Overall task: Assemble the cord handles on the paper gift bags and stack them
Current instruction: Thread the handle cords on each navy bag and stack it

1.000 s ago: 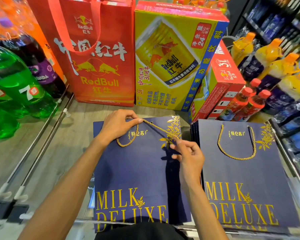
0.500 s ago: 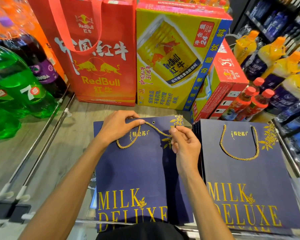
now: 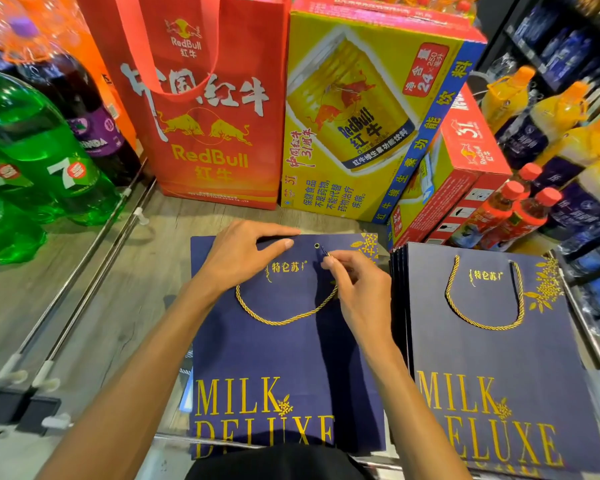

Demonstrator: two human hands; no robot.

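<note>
A navy gift bag [image 3: 284, 358] lies flat at the counter's front edge, just left of a stack of corded bags [image 3: 492, 358]. The right hand [image 3: 361, 289] pinches the gold cord [image 3: 284, 320] tip beside the eyelet [image 3: 317, 245]. The left hand [image 3: 243, 254], fingers straight, presses the bag's far edge.

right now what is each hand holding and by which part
The right hand pinches the gold cord at its tip; the left hand only presses the bag.

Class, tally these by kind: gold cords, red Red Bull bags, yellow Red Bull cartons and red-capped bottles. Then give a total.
Gold cords: 2
Red Red Bull bag: 1
Yellow Red Bull carton: 1
Red-capped bottles: 3
Total: 7
</note>
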